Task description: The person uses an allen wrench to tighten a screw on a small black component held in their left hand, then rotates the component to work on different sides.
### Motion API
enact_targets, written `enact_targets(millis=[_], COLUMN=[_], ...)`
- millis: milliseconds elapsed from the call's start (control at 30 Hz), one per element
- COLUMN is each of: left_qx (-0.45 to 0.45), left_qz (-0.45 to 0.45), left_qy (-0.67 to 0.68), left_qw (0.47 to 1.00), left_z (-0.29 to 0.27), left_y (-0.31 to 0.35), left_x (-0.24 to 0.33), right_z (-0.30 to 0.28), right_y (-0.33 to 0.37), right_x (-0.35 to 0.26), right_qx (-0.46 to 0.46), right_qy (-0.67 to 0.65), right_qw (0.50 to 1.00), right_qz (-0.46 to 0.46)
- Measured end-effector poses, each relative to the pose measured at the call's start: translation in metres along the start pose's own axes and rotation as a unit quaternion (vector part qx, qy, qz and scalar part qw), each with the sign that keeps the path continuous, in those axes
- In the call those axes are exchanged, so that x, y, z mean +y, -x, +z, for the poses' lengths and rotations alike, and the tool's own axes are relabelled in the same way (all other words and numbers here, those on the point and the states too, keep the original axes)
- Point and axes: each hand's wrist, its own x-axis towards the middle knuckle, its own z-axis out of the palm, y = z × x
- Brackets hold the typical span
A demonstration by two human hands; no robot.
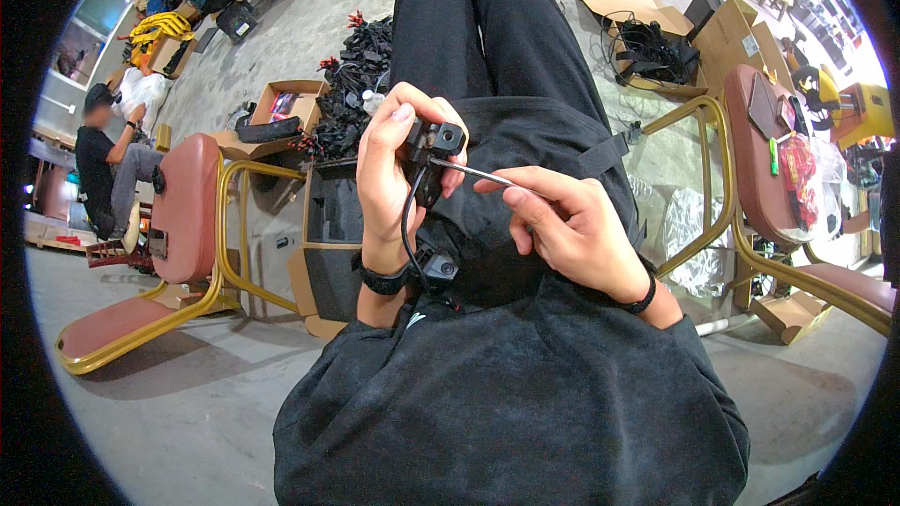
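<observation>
While the left hand (pixel 389 164) grips it, the small black device (pixel 433 145) trails a cable (pixel 406 234).

**Both hands up over the lap, grips closed**

L hand (pixel 389 164) raised, palm turned inward, fingers curled round in a firm grip, thumb side facing the R hand, index tip up top. L wrist w/ a dark band, forearm rising from the lower edge, sleeve pushed back. R hand (pixel 562 220) lower and to the R, knuckles up, thumb and index pinched together pointing toward the L hand. R wrist also banded. Hands close, fingertips nearly meeting.
</observation>
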Motion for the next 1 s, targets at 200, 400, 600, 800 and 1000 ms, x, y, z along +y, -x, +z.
enact_targets(millis=[200,400,600,800,1000], left_qx=[0.023,0.054,0.028,0.013,0.032], left_qz=[0.055,0.071,0.056,0.055,0.042], left_qy=[-0.095,-0.172,-0.164,-0.194,-0.115], left_qw=[0.994,0.981,0.984,0.979,0.992], left_z=[-0.001,0.001,0.000,0.002,-0.008], left_y=[0.000,-0.001,0.000,0.000,-0.002], left_x=[-0.002,-0.003,-0.003,-0.004,-0.005], right_z=[-0.002,-0.008,-0.015,-0.021,-0.012], right_y=[-0.005,-0.010,-0.011,-0.012,-0.007], right_x=[-0.004,0.002,-0.003,0.008,0.014], right_qx=[-0.003,-0.037,-0.089,-0.118,-0.025], right_qy=[-0.086,-0.103,-0.169,-0.192,-0.228], right_qw=[0.990,0.989,0.972,0.961,0.968], right_qz=[0.110,0.104,0.137,0.157,0.097])
